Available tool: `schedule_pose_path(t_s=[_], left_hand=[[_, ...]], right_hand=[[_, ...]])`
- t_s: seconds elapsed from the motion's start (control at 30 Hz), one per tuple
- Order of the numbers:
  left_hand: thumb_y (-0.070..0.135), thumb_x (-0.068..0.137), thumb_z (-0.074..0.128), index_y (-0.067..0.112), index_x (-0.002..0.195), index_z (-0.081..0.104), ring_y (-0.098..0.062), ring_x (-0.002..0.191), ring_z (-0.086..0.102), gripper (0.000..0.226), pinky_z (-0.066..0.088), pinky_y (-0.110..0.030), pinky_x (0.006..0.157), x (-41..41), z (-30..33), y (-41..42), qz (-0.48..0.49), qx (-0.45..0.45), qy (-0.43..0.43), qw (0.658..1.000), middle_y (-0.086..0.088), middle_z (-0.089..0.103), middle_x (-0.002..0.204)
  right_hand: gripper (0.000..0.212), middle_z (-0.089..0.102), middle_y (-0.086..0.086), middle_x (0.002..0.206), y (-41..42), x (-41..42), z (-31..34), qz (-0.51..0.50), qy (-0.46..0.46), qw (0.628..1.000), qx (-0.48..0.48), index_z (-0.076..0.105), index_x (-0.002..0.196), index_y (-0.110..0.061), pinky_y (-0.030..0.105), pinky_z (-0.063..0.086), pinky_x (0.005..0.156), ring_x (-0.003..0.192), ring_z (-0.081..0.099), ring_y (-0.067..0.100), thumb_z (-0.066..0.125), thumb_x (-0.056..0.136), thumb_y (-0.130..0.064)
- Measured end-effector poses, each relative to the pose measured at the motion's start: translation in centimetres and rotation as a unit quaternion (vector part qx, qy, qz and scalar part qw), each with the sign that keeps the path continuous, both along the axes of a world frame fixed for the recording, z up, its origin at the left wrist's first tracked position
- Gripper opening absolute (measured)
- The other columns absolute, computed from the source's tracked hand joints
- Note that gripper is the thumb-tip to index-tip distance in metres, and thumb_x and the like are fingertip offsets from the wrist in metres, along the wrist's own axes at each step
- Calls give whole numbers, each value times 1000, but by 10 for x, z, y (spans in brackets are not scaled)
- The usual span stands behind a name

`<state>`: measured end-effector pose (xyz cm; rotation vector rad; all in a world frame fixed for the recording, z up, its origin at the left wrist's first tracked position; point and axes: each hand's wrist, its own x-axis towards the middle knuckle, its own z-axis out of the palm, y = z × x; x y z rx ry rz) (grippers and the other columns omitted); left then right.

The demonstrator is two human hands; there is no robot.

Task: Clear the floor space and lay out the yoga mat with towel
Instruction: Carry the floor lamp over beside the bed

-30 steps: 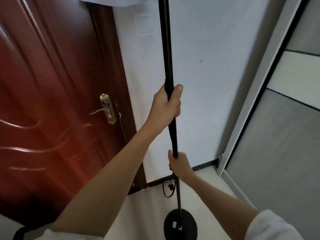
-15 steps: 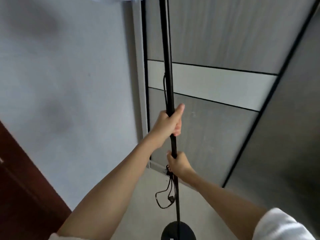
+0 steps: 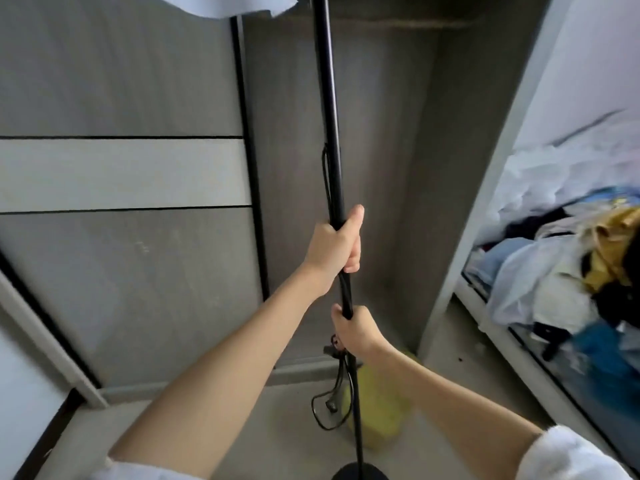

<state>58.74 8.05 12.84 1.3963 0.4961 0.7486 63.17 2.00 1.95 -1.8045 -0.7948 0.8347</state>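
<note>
A tall black floor lamp pole (image 3: 329, 109) rises up the middle of the view, its white shade (image 3: 221, 5) cut off at the top edge. My left hand (image 3: 334, 247) grips the pole higher up, thumb pointing upward. My right hand (image 3: 355, 329) grips it just below. The lamp's round black base (image 3: 360, 472) shows at the bottom edge. A black power cord (image 3: 329, 407) with an inline switch hangs in a loop beside the pole. No yoga mat or towel is in view.
Grey sliding wardrobe doors (image 3: 121, 174) fill the left and centre. On the right an open compartment holds a heap of clothes (image 3: 568, 271). A yellow object (image 3: 379, 410) lies blurred on the grey floor (image 3: 242, 420) behind the pole.
The view has swung right, from the red door and white wall to the wardrobe and its open clothes compartment. Both hands keep their hold on the lamp pole, carried along with the turn.
</note>
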Motion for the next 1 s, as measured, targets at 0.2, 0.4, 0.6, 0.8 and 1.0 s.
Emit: schedule_pose_path(t_s=[0.2,0.4,0.6,0.8,1.0], left_hand=[[35,92,49,25,30,29,-8,28,22,66,23,-16,36,132,-7,-79,-140,0,-9,990,10,24,31],[32,95,47,25,40,31,-7,27,26,58,25,-17,35,237,2,-158,-277,28,6,961,7,29,29],[36,95,46,19,48,28,-8,28,25,53,23,-19,34,329,5,-221,-399,53,49,914,9,28,33],[35,95,46,17,46,27,-8,25,25,55,22,-18,33,430,-9,-256,-461,77,47,883,9,28,30],[35,96,43,17,41,27,-9,26,26,60,24,-16,34,536,-14,-251,-510,90,55,854,8,29,30]], right_hand=[[47,29,-10,32,-88,122,-12,-110,-15,994,-6,26,52,-17,13,24,32,27,26,5,39,96,-23],[44,33,-10,40,-169,219,-16,-239,-42,970,1,32,53,-19,20,28,40,37,31,8,42,96,-25],[42,39,-8,38,-229,290,-14,-366,-25,930,9,40,55,-16,9,31,33,27,33,0,40,96,-24],[44,35,-11,33,-256,376,-27,-450,12,891,52,40,52,-18,22,33,44,36,33,8,42,96,-19],[54,39,0,48,-252,468,-32,-457,27,887,55,50,44,-19,24,31,47,40,32,11,38,97,-19]])
